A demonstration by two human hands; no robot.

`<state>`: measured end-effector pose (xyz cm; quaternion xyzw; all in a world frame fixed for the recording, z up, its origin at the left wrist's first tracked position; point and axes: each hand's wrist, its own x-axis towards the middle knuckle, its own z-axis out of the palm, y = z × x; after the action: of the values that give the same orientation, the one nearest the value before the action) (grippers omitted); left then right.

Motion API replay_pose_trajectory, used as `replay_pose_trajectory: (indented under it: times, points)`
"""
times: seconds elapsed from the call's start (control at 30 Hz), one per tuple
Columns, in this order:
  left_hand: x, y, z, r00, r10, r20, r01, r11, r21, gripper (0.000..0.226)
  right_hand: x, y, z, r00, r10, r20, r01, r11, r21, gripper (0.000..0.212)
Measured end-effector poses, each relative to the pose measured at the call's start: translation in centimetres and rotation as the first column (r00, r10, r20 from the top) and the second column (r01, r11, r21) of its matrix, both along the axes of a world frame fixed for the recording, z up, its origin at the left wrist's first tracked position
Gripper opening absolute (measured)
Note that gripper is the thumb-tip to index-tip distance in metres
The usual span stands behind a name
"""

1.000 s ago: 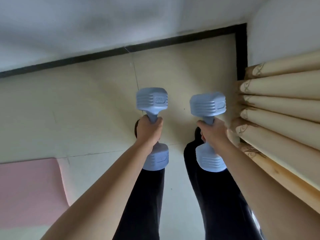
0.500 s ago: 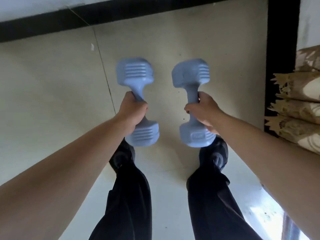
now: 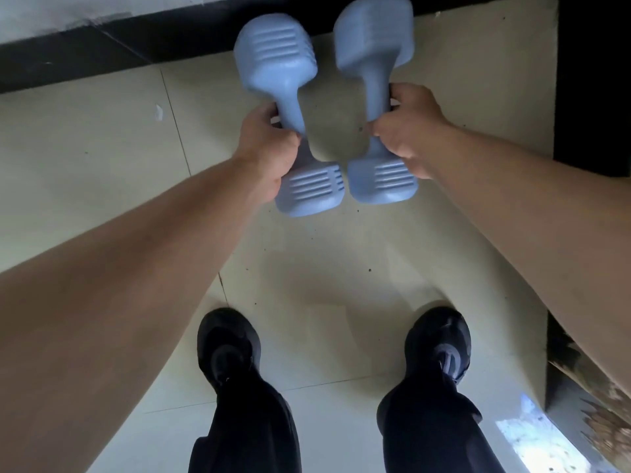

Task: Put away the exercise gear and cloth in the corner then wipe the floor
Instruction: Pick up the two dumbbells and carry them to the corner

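- Pale cream tiled floor (image 3: 102,158) fills most of the head view; thin grout lines cross it, small dark specks scattered about.
- Black skirting band (image 3: 85,52) runs along the far wall; a second black band (image 3: 592,80) runs down the right side. The two meet at the corner, top right.
- Two bare forearms reach in from the lower left and lower right edges, converging near the top centre.
- Legs in black trousers (image 3: 246,431), feet in black shoes (image 3: 227,346), planted apart on the tiles, toes toward the corner.
- Left pale blue ribbed plastic dumbbell (image 3: 283,63): left hand (image 3: 269,155) wrapped tight round its handle, far head close to the skirting, near head below the fist.
- Right pale blue dumbbell (image 3: 374,39): right hand (image 3: 406,128) clenched on its handle, far head blurred and overlapping the black band.
- The near heads sit just beside each other; cannot tell if they touch. Cannot tell whether either rests on the floor.
- Frayed tan fabric edge (image 3: 601,404) at lower right.
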<state>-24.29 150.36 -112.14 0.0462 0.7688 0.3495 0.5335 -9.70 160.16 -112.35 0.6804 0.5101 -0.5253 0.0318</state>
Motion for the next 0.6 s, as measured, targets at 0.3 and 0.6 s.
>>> replay_pose_trajectory:
  times: [0.3,0.6]
  points:
    - [0.0,-0.2,-0.3,0.994,-0.11,-0.012,0.111,0.988,0.106,0.032,-0.8,0.1,0.3,0.998,0.046,0.047,-0.049,0.997,0.056,0.036]
    - [1.4,-2.8,4.4,0.956,-0.227,-0.186,0.239,0.97,0.041,0.046,0.4,-2.4,3.4,0.818,0.471,0.33,-0.531,0.839,0.121,0.047]
